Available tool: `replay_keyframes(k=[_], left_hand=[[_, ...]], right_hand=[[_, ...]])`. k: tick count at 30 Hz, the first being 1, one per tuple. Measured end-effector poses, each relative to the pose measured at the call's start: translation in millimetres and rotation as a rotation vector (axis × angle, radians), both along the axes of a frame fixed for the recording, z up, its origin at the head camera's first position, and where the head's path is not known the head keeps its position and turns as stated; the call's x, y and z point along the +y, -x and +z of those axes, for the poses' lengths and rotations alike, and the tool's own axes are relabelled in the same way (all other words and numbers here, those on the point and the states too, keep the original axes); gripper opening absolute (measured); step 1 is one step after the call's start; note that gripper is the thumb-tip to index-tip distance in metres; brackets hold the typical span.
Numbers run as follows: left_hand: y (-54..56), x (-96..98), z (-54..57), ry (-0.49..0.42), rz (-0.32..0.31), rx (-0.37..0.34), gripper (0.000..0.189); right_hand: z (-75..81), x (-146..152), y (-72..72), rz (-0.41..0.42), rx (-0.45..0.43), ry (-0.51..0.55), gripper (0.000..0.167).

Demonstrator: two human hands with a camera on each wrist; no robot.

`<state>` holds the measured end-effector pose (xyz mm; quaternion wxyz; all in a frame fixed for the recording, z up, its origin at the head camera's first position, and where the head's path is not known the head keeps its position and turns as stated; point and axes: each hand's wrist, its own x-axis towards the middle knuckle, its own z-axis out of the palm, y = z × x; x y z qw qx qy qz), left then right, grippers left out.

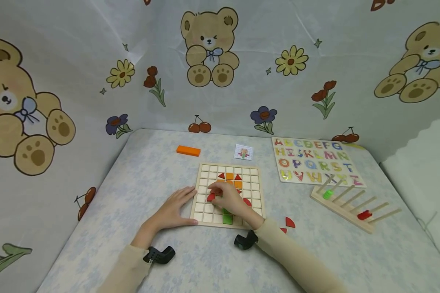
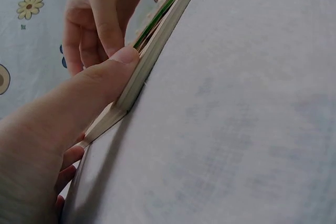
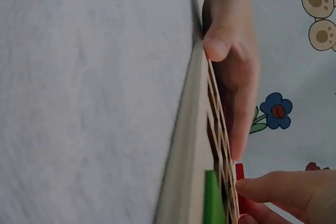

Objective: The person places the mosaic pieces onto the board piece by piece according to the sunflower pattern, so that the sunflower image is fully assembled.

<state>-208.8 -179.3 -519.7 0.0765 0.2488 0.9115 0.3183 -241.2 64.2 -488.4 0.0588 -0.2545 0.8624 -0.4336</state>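
A wooden grid board [image 1: 201, 217] lies on the table, bearing orange squares, red triangles, red quarter-circles and green pieces [image 1: 227, 219]. My left hand [image 1: 174, 208] rests against the board's left side; its fingers lie along the edge and its thumb touches the near corner, as the left wrist view shows. Over the board's middle, my right hand [image 1: 229, 198] pinches a red quarter-circle piece [image 1: 210, 197] at the grid's left part. The right wrist view shows thumb and fingers at that red piece [image 3: 240, 174], standing near the grid. Some pieces are hidden under the right hand.
Two loose red pieces [image 1: 290, 222] lie right of the board. Behind it are an orange block [image 1: 188, 151] and a pattern card [image 1: 243, 152]. An alphabet board [image 1: 284, 177] and a wooden peg rack [image 1: 341, 209] with green and red counters stand to the right.
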Motion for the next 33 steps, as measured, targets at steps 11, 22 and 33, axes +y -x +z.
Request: replay_keyframes(k=[11,22,33], left_hand=[[1.0,1.2,0.1,0.004,-0.008,0.013,0.099],[0.8,2.7,-0.4,-0.005,-0.012,0.015,0.100],[2.6,1.3,-3.1,0.017,-0.016,0.042,0.099]], right_hand=[[-5.2,-5,-0.5,-0.026,-0.010,0.005,0.034],[0.8,17,-8.8,-0.036,0.028,0.037,0.031],[-0.5,109,-36.5,-0.278,0.066,0.012,0.025]])
